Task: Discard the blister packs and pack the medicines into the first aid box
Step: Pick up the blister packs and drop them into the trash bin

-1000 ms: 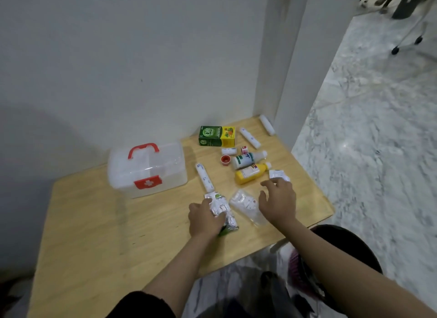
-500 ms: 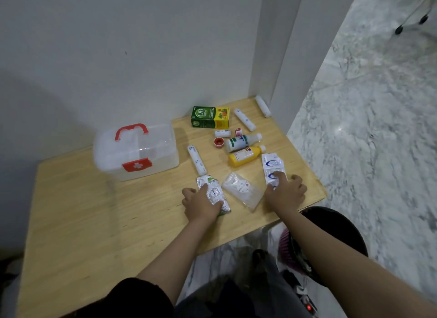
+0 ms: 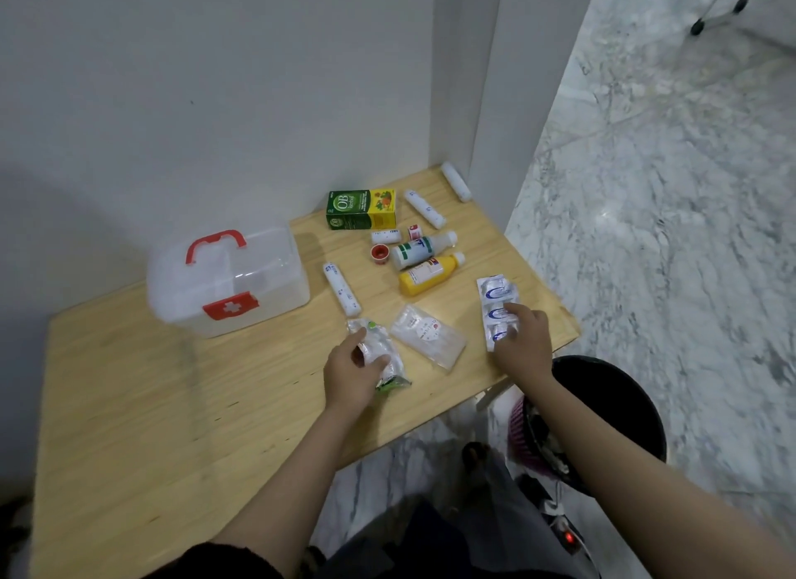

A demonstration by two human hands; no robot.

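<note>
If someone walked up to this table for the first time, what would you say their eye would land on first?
Probably the clear first aid box with its red handle and red cross, lid shut, at the back left of the wooden table. Next, the two hands near the front edge: the left hand on a silver blister pack, the right hand on a blue-printed blister strip. Behind them, the yellow bottle and green box stand out.

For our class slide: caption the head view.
Left hand and right hand each press a blister pack beside a closed first aid box.
</note>
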